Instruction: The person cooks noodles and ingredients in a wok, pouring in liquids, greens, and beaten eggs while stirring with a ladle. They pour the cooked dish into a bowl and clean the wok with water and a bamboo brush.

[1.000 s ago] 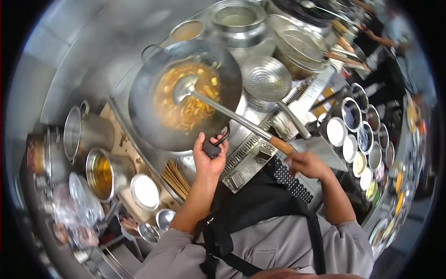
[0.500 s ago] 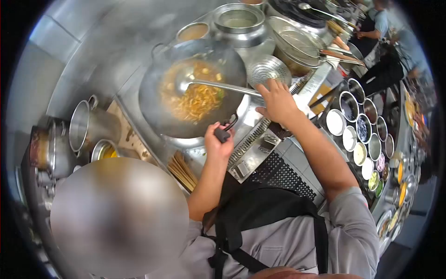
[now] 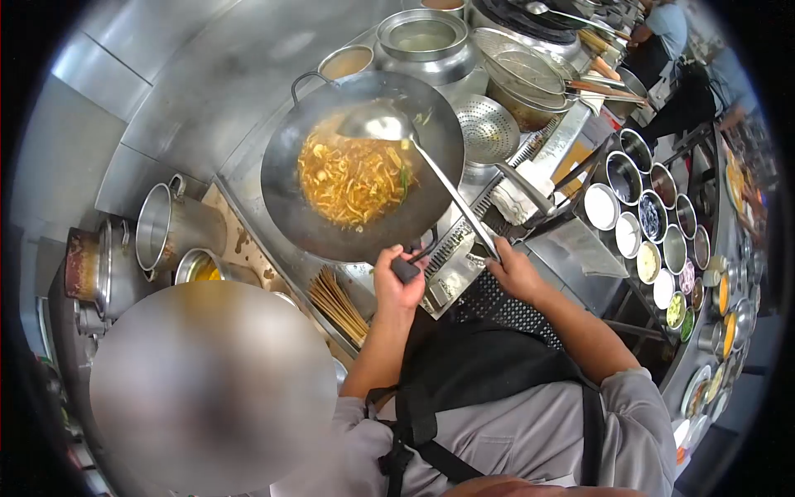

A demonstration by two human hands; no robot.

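Note:
A large dark wok (image 3: 281,178) holds noodle-like food in reddish-brown sauce (image 3: 352,182). My left hand (image 3: 400,282) is wrapped round the wok handle (image 3: 404,269), with a dark grip piece, at the wok's near right side. My right hand (image 3: 515,272) is closed round the lower end of a long metal ladle (image 3: 377,123). The ladle's bowl hangs over the far part of the wok, above the food, and its shaft slants down to the right. A perforated strainer (image 3: 486,128) lies to the right of the wok.
Pots (image 3: 155,228) and bamboo sticks (image 3: 338,305) are at the left. Lidded metal pot (image 3: 422,37) and wire strainers (image 3: 520,70) stand beyond the wok. Ingredient bowls (image 3: 648,217) line the right. Other people (image 3: 662,33) stand at the upper right. A blurred round patch covers the lower left.
The ladle's bowl has moved up and right, clear of the food. My right hand, spread over the shaft half a second ago, has come down and closed on it. My left hand stays on the handle.

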